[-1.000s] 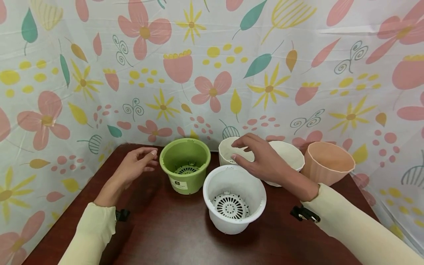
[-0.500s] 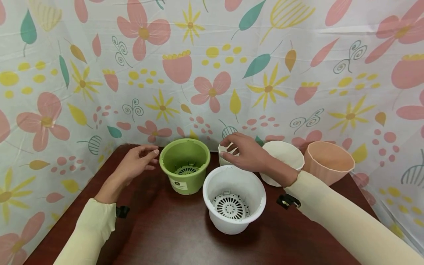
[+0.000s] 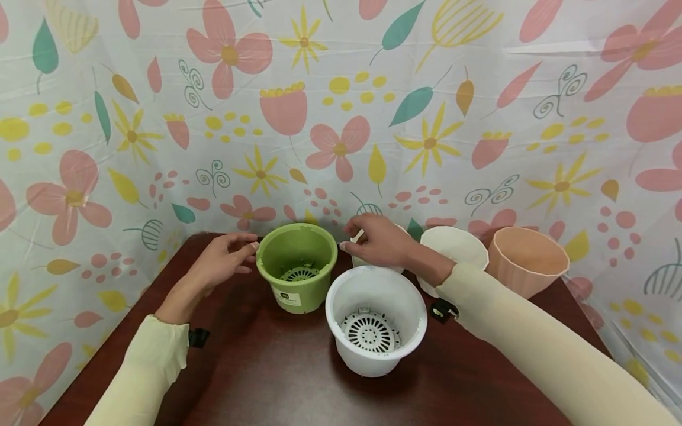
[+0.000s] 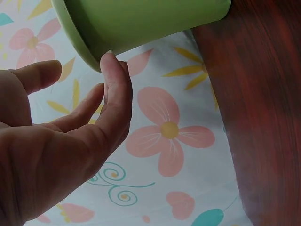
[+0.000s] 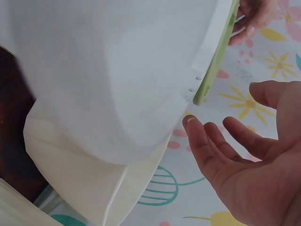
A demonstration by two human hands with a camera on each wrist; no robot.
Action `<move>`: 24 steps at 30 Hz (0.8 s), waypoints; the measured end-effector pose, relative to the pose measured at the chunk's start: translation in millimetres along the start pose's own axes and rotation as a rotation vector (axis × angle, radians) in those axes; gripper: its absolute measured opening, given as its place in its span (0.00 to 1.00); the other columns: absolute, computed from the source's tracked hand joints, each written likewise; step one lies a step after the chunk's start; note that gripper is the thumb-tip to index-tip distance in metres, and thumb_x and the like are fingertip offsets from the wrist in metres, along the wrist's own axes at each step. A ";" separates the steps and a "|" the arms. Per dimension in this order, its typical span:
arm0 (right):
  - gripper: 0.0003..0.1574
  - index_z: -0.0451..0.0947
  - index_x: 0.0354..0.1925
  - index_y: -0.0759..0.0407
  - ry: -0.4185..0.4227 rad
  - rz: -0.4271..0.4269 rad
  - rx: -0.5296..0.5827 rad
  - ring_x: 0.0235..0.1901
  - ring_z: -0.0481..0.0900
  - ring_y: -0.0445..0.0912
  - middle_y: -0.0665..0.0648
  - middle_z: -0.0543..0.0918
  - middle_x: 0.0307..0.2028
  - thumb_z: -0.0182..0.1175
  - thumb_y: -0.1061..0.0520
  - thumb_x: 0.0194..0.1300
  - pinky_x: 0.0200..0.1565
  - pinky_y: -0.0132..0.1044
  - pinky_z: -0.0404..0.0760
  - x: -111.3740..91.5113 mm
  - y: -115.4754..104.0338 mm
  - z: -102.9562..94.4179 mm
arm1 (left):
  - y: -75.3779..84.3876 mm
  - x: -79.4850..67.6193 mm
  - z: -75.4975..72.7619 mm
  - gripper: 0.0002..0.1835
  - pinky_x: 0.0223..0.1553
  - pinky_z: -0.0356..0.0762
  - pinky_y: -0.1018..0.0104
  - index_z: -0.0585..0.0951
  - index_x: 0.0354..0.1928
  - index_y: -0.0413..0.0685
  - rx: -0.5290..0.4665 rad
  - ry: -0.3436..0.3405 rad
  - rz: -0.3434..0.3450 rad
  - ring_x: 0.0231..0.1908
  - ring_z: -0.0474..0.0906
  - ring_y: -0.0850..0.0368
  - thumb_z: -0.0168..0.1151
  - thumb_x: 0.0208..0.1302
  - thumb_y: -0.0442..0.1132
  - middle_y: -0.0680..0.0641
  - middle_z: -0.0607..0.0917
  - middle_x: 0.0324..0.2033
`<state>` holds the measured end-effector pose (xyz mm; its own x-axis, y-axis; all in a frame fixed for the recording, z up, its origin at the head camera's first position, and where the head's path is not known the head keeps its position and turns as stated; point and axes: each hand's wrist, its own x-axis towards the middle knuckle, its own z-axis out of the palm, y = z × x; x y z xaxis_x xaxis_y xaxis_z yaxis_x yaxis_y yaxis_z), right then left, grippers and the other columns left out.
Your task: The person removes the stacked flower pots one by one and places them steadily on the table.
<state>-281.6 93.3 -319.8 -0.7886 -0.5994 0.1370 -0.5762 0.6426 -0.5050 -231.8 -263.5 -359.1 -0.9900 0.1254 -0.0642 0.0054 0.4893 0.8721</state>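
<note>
A green flower pot with a slotted base inside stands left of the middle of the table. My left hand is just left of its rim, fingers loosely bent; in the left wrist view a fingertip is close to the green rim, and contact cannot be told. My right hand hovers over a cream pot at the back, mostly hiding it. Its fingers are relaxed and hold nothing, their tips toward the green pot. In front stands a white pot with a slotted base.
A second cream pot stands at the back right, partly behind my right forearm. Beside it is a peach pot. All stand on a dark red-brown table. A flower-patterned sheet hangs behind and at both sides.
My right hand has moved left, from above the gap between the cream pots to near the green pot's right side. My left hand has crept slightly right, toward the green rim. The pots have stayed put.
</note>
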 end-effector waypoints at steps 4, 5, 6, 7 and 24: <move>0.23 0.81 0.61 0.61 -0.033 0.017 -0.040 0.49 0.88 0.51 0.58 0.88 0.52 0.64 0.50 0.75 0.54 0.48 0.86 5.0 -1.1 0.4 | -0.9 1.2 0.0 0.31 0.54 0.88 0.52 0.68 0.77 0.38 0.009 -0.008 0.002 0.59 0.84 0.40 0.54 0.84 0.49 0.33 0.78 0.66; 0.23 0.81 0.61 0.62 -0.042 0.019 -0.048 0.51 0.88 0.52 0.58 0.88 0.52 0.64 0.50 0.75 0.55 0.49 0.85 6.6 -1.0 0.9 | -1.2 1.5 0.0 0.30 0.54 0.88 0.53 0.68 0.77 0.38 0.009 -0.010 0.003 0.59 0.84 0.40 0.54 0.84 0.49 0.32 0.78 0.65; 0.23 0.81 0.61 0.62 -0.052 0.023 -0.052 0.51 0.87 0.52 0.58 0.89 0.52 0.64 0.50 0.76 0.55 0.49 0.85 8.2 -1.4 1.5 | -1.4 1.9 0.0 0.30 0.53 0.88 0.55 0.68 0.77 0.38 0.010 -0.011 0.003 0.58 0.84 0.41 0.54 0.84 0.48 0.33 0.78 0.65; 0.23 0.81 0.61 0.62 -0.061 0.030 -0.052 0.52 0.87 0.52 0.58 0.89 0.51 0.64 0.50 0.76 0.55 0.49 0.85 10.0 -1.9 2.3 | -1.8 2.3 -0.1 0.30 0.52 0.89 0.56 0.68 0.77 0.38 0.010 -0.013 0.004 0.58 0.84 0.41 0.55 0.84 0.48 0.32 0.79 0.65; 0.30 0.74 0.68 0.72 -0.191 0.012 -0.025 0.60 0.84 0.56 0.65 0.88 0.54 0.64 0.57 0.75 0.62 0.48 0.82 29.8 -12.0 16.8 | -4.5 4.6 3.5 0.29 0.51 0.89 0.53 0.67 0.77 0.34 -0.061 -0.044 0.027 0.49 0.87 0.46 0.56 0.82 0.41 0.31 0.82 0.59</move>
<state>-294.6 59.7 -323.9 -0.7416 -0.6700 -0.0346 -0.5741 0.6604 -0.4840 -235.8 -262.2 -365.1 -0.9825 0.1763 -0.0607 0.0217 0.4317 0.9018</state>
